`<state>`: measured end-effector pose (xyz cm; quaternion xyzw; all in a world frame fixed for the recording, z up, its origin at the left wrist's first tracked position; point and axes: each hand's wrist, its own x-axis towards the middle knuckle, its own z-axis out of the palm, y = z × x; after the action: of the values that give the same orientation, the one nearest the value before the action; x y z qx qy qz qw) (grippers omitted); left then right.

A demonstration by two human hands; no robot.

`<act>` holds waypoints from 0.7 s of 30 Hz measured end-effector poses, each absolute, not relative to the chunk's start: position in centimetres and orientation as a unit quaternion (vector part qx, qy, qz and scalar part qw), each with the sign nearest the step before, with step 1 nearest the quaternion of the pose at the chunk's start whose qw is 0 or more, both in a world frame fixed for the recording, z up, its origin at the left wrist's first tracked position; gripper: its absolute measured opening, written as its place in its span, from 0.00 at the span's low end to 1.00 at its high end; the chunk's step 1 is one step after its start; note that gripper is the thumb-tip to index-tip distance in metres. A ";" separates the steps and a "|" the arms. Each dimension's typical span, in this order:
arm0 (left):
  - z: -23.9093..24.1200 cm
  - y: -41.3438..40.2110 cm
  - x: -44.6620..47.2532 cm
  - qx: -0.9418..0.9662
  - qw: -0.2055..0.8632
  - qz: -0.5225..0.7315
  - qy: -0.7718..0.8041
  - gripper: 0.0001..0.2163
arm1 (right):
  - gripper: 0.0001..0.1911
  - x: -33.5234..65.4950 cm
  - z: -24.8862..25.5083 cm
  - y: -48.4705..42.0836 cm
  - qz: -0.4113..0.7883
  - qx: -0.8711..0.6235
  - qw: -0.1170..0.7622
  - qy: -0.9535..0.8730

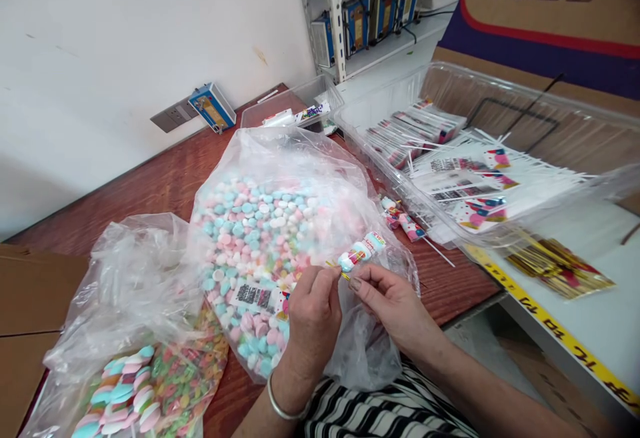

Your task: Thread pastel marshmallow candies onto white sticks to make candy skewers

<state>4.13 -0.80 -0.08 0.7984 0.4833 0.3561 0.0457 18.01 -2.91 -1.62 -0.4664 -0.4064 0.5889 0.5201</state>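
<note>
My left hand point(315, 311) is closed in a pinch at the gathered neck of a wrapped marshmallow lollipop point(361, 251). The wrapper is clear with printed colours, and pastel candy shows inside. A gold twist tie point(345, 275) crosses that neck. My right hand point(393, 297) pinches at the tie's right end with thumb and forefinger. Both hands are above a large clear bag point(280, 211) of pastel marshmallows. A flat printed wrapper point(257, 297) lies on this bag beside my left hand. The lollipop's stick is hidden by my left hand.
At lower left, another bag point(187, 365) holds gummy rings, with marshmallow skewers point(123, 385) on it. A clear bin point(480, 225) contains white sticks and wrappers. Wrapped lollipops point(404, 219) lie beside it. Gold twist ties point(555, 266) lie on the white table at right.
</note>
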 end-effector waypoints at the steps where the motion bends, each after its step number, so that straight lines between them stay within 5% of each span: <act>1: -0.1 -0.7 4.1 0.797 0.045 0.358 0.484 0.07 | 0.12 18.1 -1.5 -3.0 0.571 -0.470 0.522 -0.426; 15: -0.9 0.2 3.7 0.782 0.068 0.367 0.500 0.08 | 0.11 21.1 -0.5 -4.7 0.439 -0.552 0.445 -0.551; 21: -0.9 0.9 2.7 0.731 0.131 0.388 0.546 0.06 | 0.10 23.8 -1.6 -5.9 0.430 -0.575 0.490 -0.495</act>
<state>2.68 0.94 -0.86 0.7310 0.5457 0.3882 0.1312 23.81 -5.90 -1.63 -0.5750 -0.4948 0.4295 0.4899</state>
